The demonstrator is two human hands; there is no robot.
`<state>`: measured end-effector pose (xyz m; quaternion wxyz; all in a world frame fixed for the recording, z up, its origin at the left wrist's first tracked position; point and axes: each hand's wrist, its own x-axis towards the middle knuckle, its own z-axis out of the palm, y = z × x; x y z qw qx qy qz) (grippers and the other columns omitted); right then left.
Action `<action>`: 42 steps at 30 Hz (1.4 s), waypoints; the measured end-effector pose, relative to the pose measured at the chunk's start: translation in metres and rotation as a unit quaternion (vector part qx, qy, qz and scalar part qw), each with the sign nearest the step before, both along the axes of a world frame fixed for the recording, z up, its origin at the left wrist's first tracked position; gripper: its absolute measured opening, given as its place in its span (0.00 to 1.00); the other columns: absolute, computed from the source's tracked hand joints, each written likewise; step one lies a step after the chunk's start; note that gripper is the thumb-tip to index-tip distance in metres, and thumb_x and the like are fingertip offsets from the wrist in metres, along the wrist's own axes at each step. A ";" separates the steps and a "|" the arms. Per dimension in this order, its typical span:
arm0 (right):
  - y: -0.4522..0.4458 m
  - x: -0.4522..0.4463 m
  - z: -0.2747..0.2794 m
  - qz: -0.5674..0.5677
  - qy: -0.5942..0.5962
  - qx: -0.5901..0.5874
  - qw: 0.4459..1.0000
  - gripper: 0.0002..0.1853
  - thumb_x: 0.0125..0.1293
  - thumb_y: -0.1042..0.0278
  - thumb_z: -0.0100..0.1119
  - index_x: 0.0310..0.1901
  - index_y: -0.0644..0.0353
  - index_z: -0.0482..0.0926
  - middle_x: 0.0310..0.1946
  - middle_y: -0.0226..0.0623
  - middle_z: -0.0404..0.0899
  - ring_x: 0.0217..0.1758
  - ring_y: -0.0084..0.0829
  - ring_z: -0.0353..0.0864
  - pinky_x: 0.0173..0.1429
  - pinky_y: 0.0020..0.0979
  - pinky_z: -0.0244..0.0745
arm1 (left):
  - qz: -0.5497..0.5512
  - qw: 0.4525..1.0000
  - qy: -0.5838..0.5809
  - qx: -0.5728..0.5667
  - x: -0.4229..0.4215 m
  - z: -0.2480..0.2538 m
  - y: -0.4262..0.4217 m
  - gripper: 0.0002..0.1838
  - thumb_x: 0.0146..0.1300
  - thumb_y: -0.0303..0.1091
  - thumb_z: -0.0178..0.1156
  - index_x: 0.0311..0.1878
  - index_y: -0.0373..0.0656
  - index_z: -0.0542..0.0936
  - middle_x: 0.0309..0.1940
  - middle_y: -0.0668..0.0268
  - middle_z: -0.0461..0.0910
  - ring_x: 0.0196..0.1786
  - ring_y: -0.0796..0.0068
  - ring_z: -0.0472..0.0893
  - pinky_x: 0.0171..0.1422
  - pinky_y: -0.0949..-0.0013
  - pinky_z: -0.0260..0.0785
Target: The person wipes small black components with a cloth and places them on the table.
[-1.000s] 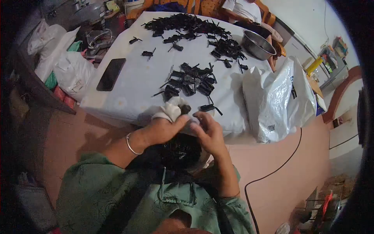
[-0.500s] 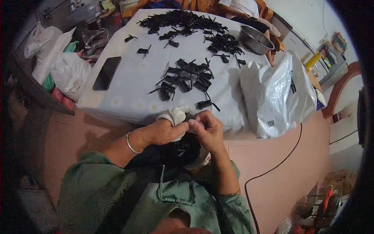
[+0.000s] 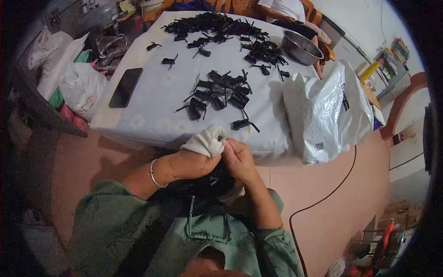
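A white cloth (image 3: 203, 143) is bunched in my left hand (image 3: 196, 164), whose fingers are wrapped round it. A small dark piece (image 3: 220, 137) shows at the cloth's right edge. My right hand (image 3: 237, 159) is closed in a pinch against the cloth and this piece; what exactly its fingertips hold is too small to make out. Just beyond my hands, a single black part (image 3: 242, 124) with thin strips lies on the white table cover (image 3: 152, 111). Behind it is a small pile of similar black parts (image 3: 217, 92). Below my hands is a container of dark pieces (image 3: 214, 182), partly hidden.
Larger heaps of black parts (image 3: 207, 24) cover the table's far side. A phone (image 3: 125, 87) lies at the left, a metal bowl (image 3: 302, 47) at the far right, and a white plastic bag (image 3: 314, 115) at the right edge. Another person (image 3: 288, 10) sits behind the table.
My right hand has closed from a looser, spread grip into a pinch and come against the cloth. The dark piece in the cloth is now more covered. The view has shifted slightly.
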<state>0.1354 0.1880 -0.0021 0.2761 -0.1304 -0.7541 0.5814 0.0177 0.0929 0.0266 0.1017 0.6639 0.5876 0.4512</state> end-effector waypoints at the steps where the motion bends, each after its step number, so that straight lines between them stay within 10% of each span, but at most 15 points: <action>1: 0.002 0.003 0.002 0.002 -0.001 -0.002 1.000 0.14 0.64 0.65 0.49 0.24 0.66 0.69 0.17 0.46 0.69 0.17 0.37 0.63 0.26 0.31 0.62 | -0.002 0.998 0.059 -0.034 -0.002 0.002 -0.001 0.06 0.56 0.29 0.50 0.35 0.36 0.69 0.36 0.49 0.71 0.38 0.47 0.71 0.40 0.58 0.66; 4: 0.015 0.005 0.017 -0.063 -0.066 0.154 0.984 0.12 0.62 0.63 0.51 0.29 0.64 0.71 0.19 0.44 0.72 0.19 0.37 0.69 0.26 0.33 0.65 | -0.014 0.993 0.066 -0.099 -0.004 0.016 -0.006 0.11 0.57 0.29 0.50 0.42 0.34 0.69 0.40 0.48 0.72 0.41 0.52 0.74 0.44 0.61 0.67; 6: 0.020 0.001 0.024 -0.262 -0.114 0.395 0.873 0.11 0.60 0.61 0.53 0.36 0.60 0.71 0.20 0.42 0.74 0.23 0.42 0.75 0.27 0.37 0.68 | -0.023 0.991 0.011 -0.134 -0.006 0.017 -0.006 0.17 0.58 0.31 0.50 0.49 0.32 0.68 0.43 0.47 0.72 0.42 0.55 0.75 0.47 0.64 0.67; 11: 0.033 -0.004 0.018 -0.213 -0.262 0.415 0.845 0.13 0.56 0.63 0.58 0.40 0.60 0.72 0.24 0.45 0.76 0.26 0.45 0.75 0.29 0.37 0.69 | -0.001 0.999 0.050 -0.018 -0.022 -0.017 0.001 0.17 0.60 0.30 0.49 0.52 0.36 0.67 0.33 0.54 0.77 0.33 0.64 0.78 0.37 0.69 0.69; 14: 0.033 0.005 0.017 -0.201 -0.159 0.300 0.919 0.11 0.57 0.64 0.56 0.38 0.60 0.72 0.21 0.37 0.75 0.20 0.35 0.74 0.25 0.30 0.67 | 0.021 0.948 -0.274 -0.162 -0.017 -0.009 -0.005 0.12 0.62 0.32 0.48 0.46 0.36 0.72 0.29 0.63 0.77 0.25 0.77 0.75 0.29 0.74 0.68; 16: 0.026 0.013 0.026 -0.011 0.023 -0.060 0.998 0.09 0.58 0.66 0.54 0.37 0.60 0.73 0.21 0.26 0.72 0.19 0.20 0.68 0.22 0.22 0.62 | 0.021 0.949 -0.285 -0.132 -0.018 -0.003 -0.005 0.12 0.63 0.33 0.48 0.46 0.37 0.72 0.28 0.66 0.76 0.23 0.82 0.73 0.27 0.77 0.66; 19: 0.014 0.020 0.035 0.132 0.003 -0.166 0.977 0.08 0.59 0.68 0.52 0.38 0.61 0.72 0.25 0.21 0.70 0.22 0.12 0.64 0.23 0.17 0.59 | -0.035 0.951 -0.286 -0.114 -0.026 -0.001 0.003 0.12 0.64 0.32 0.48 0.48 0.39 0.71 0.29 0.70 0.76 0.25 0.86 0.72 0.25 0.80 0.65; 22: 0.013 0.016 0.025 0.067 -0.004 -0.182 0.981 0.07 0.60 0.71 0.52 0.40 0.63 0.71 0.29 0.22 0.70 0.33 0.12 0.65 0.37 0.16 0.61 | -0.087 0.936 -0.308 -0.145 -0.029 -0.003 -0.001 0.13 0.63 0.32 0.49 0.50 0.41 0.69 0.29 0.72 0.76 0.24 0.85 0.72 0.25 0.81 0.65; 31: -0.001 0.010 0.030 -0.040 -0.002 0.022 0.999 0.08 0.58 0.70 0.56 0.36 0.60 0.69 0.25 0.27 0.69 0.26 0.18 0.66 0.31 0.21 0.64 | -0.059 0.884 -0.419 -0.199 -0.017 -0.003 0.002 0.14 0.59 0.31 0.56 0.48 0.40 0.70 0.26 0.72 0.73 0.22 0.85 0.72 0.23 0.79 0.65; 33: -0.007 0.007 0.034 -0.020 0.033 0.223 0.974 0.10 0.55 0.69 0.61 0.34 0.60 0.70 0.22 0.38 0.72 0.23 0.30 0.73 0.27 0.26 0.67 | 0.004 0.989 -0.145 0.040 -0.020 -0.027 0.014 0.14 0.59 0.29 0.54 0.48 0.39 0.70 0.27 0.72 0.73 0.23 0.86 0.71 0.24 0.81 0.65; 37: -0.006 -0.005 0.015 -0.195 0.022 0.113 0.974 0.09 0.56 0.70 0.59 0.25 0.61 0.69 0.16 0.24 0.64 0.20 0.16 0.61 0.24 0.20 0.58 | 0.015 0.970 -0.224 -0.088 -0.011 -0.004 -0.003 0.14 0.59 0.27 0.54 0.49 0.37 0.69 0.28 0.71 0.73 0.25 0.88 0.70 0.26 0.81 0.65; 42: 0.000 -0.002 0.020 -0.103 -0.020 0.012 0.994 0.12 0.62 0.67 0.54 0.24 0.63 0.68 0.16 0.25 0.64 0.22 0.16 0.61 0.26 0.21 0.60 | -0.014 0.946 -0.293 -0.135 -0.008 -0.003 -0.005 0.16 0.59 0.29 0.52 0.51 0.36 0.68 0.28 0.71 0.73 0.22 0.88 0.68 0.24 0.80 0.64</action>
